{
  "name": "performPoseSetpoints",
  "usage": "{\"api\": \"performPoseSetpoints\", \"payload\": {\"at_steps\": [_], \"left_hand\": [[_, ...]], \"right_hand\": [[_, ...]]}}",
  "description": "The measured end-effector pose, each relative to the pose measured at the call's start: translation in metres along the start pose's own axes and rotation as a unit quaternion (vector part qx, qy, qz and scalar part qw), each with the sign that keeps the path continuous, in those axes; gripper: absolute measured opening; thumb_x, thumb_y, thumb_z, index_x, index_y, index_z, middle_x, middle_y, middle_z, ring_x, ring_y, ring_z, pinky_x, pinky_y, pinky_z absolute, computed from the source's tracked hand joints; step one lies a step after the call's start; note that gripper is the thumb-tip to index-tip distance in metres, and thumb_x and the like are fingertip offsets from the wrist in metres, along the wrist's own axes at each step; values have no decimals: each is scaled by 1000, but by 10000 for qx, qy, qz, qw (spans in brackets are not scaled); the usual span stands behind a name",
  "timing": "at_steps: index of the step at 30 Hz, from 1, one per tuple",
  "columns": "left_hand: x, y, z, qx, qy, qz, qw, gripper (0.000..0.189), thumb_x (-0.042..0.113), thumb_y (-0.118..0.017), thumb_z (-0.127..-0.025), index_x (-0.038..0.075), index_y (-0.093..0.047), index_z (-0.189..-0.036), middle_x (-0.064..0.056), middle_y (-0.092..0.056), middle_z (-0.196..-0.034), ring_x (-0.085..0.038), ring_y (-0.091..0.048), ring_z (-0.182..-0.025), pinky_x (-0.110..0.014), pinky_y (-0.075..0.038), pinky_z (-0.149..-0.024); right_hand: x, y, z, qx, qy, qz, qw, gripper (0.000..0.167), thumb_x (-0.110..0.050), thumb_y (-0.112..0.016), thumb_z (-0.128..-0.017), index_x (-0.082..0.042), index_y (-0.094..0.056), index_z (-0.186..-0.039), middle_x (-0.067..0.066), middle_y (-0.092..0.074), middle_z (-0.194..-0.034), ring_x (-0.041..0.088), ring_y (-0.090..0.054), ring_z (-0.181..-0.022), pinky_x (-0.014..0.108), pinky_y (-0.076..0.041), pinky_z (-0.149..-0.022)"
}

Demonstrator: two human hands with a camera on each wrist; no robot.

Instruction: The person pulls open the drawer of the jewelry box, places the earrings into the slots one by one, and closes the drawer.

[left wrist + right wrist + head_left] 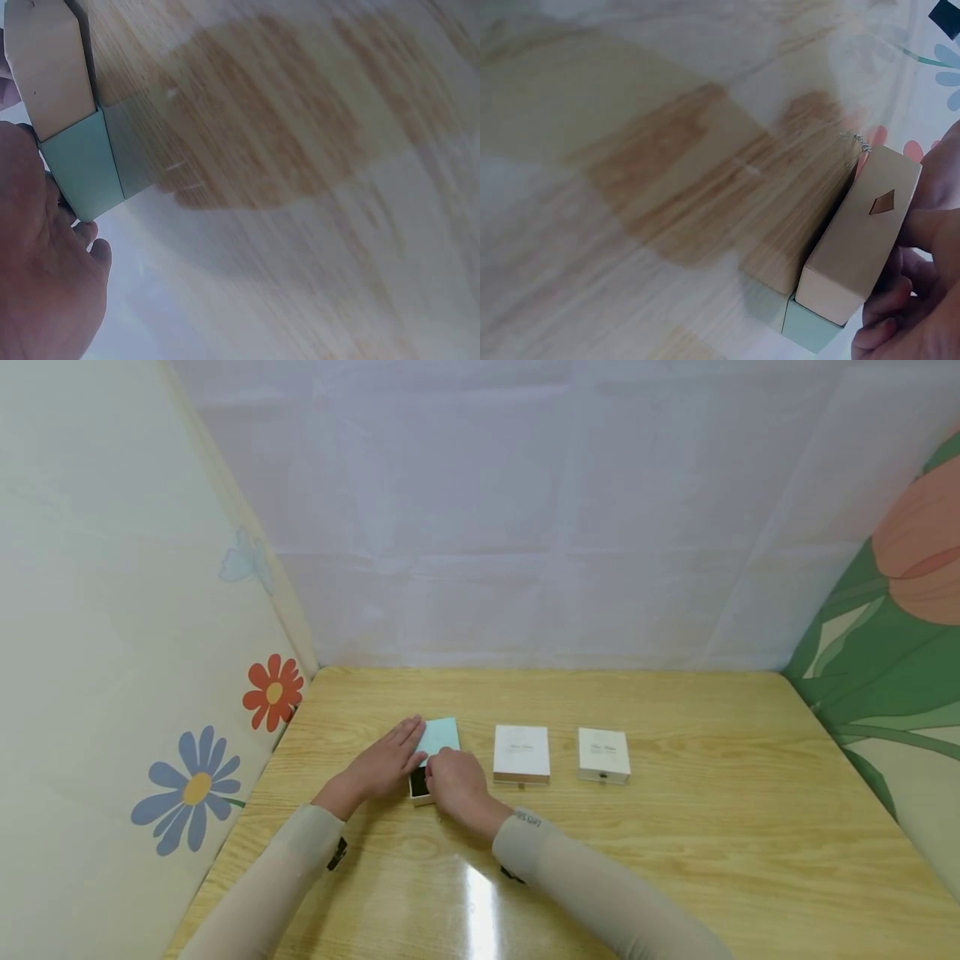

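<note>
A teal drawer-style box [441,737] lies on the table with its cream drawer [860,232] slid part way out toward me; the inside is black. My left hand [386,762] rests along the left of the teal sleeve [86,166], fingers extended, thumb near the sleeve's front edge. Over the open drawer is my right hand [459,781], its fingers curled and their tips hidden by the hand. A thin silver chain [860,141] hangs at the drawer's left edge in the right wrist view. Whether the right fingers pinch the chain cannot be seen.
To the right stand a white box [521,753] and a cream box [603,755], both closed, with lettering on top. The wooden table [712,827] meets a pale cloth wall behind and flowered walls at either side.
</note>
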State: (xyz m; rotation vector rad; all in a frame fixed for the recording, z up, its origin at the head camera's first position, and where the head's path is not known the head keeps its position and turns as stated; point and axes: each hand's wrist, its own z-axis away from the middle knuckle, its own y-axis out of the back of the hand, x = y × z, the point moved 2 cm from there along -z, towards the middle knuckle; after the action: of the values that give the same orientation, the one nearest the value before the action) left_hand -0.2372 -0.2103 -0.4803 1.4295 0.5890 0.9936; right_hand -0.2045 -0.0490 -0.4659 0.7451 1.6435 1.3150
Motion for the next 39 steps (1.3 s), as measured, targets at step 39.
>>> {"api": "performPoseSetpoints", "payload": {"at_steps": [39], "left_hand": [[-1, -3, -1, 68, -18, -31, 10000, 67, 40, -30, -112, -3, -13, -160, -20, -10, -168, -37, -11, -155, -51, -16, -126]], "right_hand": [[10, 15, 20, -144, -364, -1336, 9903, 13, -20, -74, -92, -13, -80, -102, -1, -74, -97, 16, -68, -89, 31, -57, -78]]}}
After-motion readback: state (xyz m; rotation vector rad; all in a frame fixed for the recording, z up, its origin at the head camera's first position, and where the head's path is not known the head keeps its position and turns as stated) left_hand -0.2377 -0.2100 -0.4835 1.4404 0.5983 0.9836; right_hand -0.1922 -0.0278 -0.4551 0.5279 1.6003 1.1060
